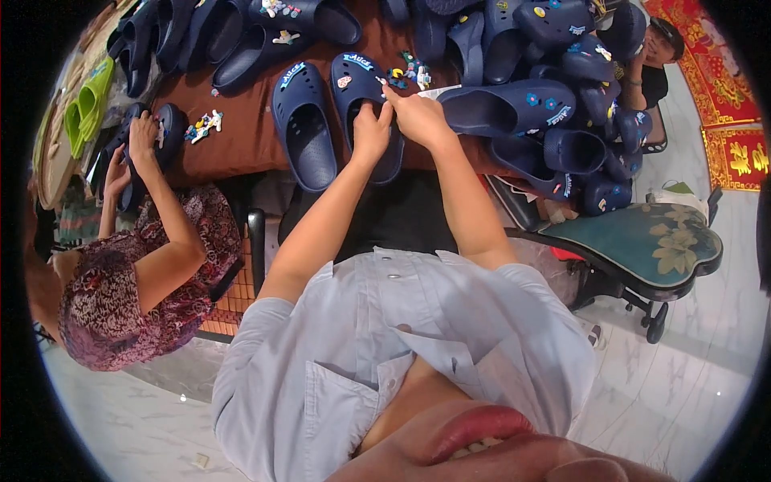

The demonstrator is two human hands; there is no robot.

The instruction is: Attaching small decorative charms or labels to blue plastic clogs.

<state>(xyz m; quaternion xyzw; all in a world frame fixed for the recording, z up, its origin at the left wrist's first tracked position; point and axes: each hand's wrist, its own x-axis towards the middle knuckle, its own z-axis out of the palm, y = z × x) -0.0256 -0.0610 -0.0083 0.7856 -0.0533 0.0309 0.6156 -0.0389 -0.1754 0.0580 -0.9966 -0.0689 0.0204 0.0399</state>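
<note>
Two navy clogs lie side by side on the brown cloth in front of me, toes away. The left clog point(303, 120) has a blue-and-white lettered charm on its toe and is untouched. On the right clog point(353, 80) sit a similar charm and a small pinkish one. My left hand point(372, 135) reaches into this clog's opening; its fingertips are hidden inside. My right hand point(419, 119) is closed, with its index finger against a small whitish charm point(381, 80) on the clog's right side. Loose colourful charms point(414, 74) lie just beyond it.
Many navy clogs point(514, 108) are piled at the right, more at the far left. Left of me a co-worker's hands point(143, 140) handle another navy clog, near loose charms point(205, 126) and lime-green clogs point(87, 108). Another person sits far right. A green cushioned chair point(634, 241) stands right.
</note>
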